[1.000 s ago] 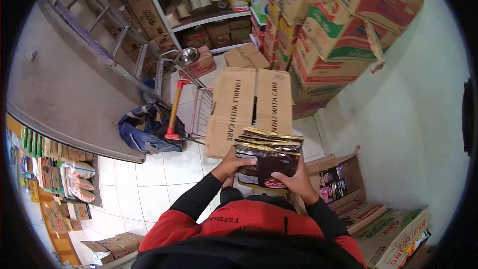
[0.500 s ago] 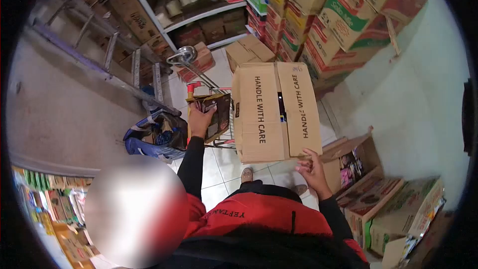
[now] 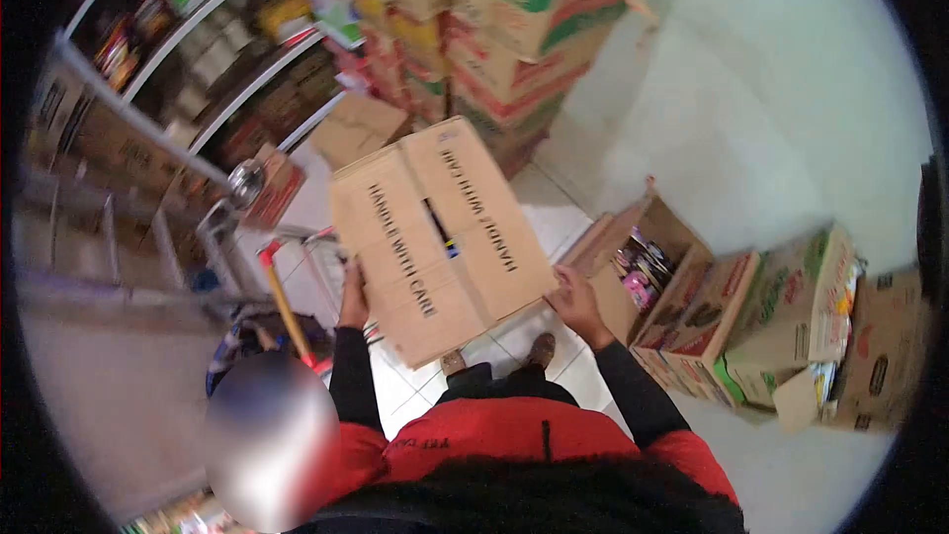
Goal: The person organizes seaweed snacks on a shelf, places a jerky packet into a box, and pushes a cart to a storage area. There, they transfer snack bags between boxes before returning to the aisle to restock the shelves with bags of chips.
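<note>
Currently carton marked HANDLE WITH CARE held up at chest height, tilted, above trolley. Left hand gripping near-left edge, fingers clamped on cardboard; right hand under near-right corner, fingers clamped there too. Top flaps unsealed, gap showing along seam. Open box of packets on floor just beside right. Judged risks: tilt plus unsealed flaps could spill contents; corner-only grip could slip; floor clutter near feet could cause a trip.
</note>
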The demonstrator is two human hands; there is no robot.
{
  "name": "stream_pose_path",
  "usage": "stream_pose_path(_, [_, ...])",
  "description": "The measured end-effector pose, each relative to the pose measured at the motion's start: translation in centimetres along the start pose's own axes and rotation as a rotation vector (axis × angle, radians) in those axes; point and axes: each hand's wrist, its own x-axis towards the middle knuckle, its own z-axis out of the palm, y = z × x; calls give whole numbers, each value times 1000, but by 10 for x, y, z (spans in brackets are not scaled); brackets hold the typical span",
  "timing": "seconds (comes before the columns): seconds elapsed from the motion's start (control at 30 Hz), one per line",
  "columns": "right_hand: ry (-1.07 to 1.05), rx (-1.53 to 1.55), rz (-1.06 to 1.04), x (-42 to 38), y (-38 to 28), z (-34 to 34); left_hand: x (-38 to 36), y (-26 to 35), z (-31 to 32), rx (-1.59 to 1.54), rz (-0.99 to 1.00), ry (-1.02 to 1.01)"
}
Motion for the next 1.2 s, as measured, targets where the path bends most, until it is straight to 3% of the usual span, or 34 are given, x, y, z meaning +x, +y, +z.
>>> stream_pose_path(0.03, [98,-3,-49,12,10,8,4,-11,-21,-174,-190,-11])
stream_pose_path(0.07, [86,-16,84,24,35,24,-8,-8,-9,-223,-229,31])
stream_pose_path(0.1, [72,-20,218,34,56,37,5,-30,-47,-276,-378,70])
stream_pose_path(0.13, [110,-28,251,42,63,44,-5,-25,-27,-262,-380,3])
stream_pose_path(0.2, [17,243,451,54,75,54,-2,-35,-44,-205,-385,137])
stream_pose_path(0.33, [252,209,381,47,87,43,2,-22,-70,-85,-229,200])
stream_pose_path(0.37, [398,44,401,41,102,33,4,-13,-71,-11,-183,227])
stream_pose_path(0.43, [707,-221,434,31,138,12,3,20,-47,346,-26,503])
stream_pose_path(0.47, [866,-324,449,28,158,-2,4,35,-23,437,151,529])
stream_pose_path(0.5, [831,-345,472,19,168,-27,11,54,-28,516,253,433])
stream_pose_path(0.53, [793,-366,497,11,176,-52,-14,80,88,578,446,429])
stream_pose_path(0.57, [799,-363,516,5,196,-65,-22,91,135,1017,664,425])
stream_pose_path(0.63, [927,-270,608,-3,242,-84,-30,86,231,965,770,260])
stream_pose_path(0.67, [926,-265,616,-9,265,-91,-36,68,275,870,802,163])
stream_pose_path(0.73, [661,-157,742,-9,315,-100,-37,13,334,851,762,-88])
stream_pose_path(0.77, [664,-152,739,-5,354,-93,-37,-20,369,851,768,-89])
stream_pose_path(0.83, [326,-170,721,-8,417,-74,-35,-90,430,872,247,-515])
stream_pose_path(0.87, [326,-166,729,-14,434,-71,-20,-141,442,1489,656,-770])
stream_pose_path(0.9, [262,-68,755,-13,437,-71,-13,-190,465,1521,540,-964])
stream_pose_path(0.97, [195,31,795,-32,468,-66,4,-275,481,1627,510,-1393])
stream_pose_path(1.0, [371,-195,789,-50,506,-50,14,-300,479,1622,498,-1404])
stream_pose_path(1.03, [543,-423,772,-63,533,-45,23,-322,468,1840,381,-1497])
stream_pose_path(1.07, [540,-421,785,-68,537,-57,34,-345,449,2060,251,-1583])
stream_pose_path(1.13, [735,-361,867,-72,527,-97,79,-408,356,2414,824,-1191])
stream_pose_path(1.2, [748,-346,724,-55,526,-148,95,-359,389,2275,240,-957])
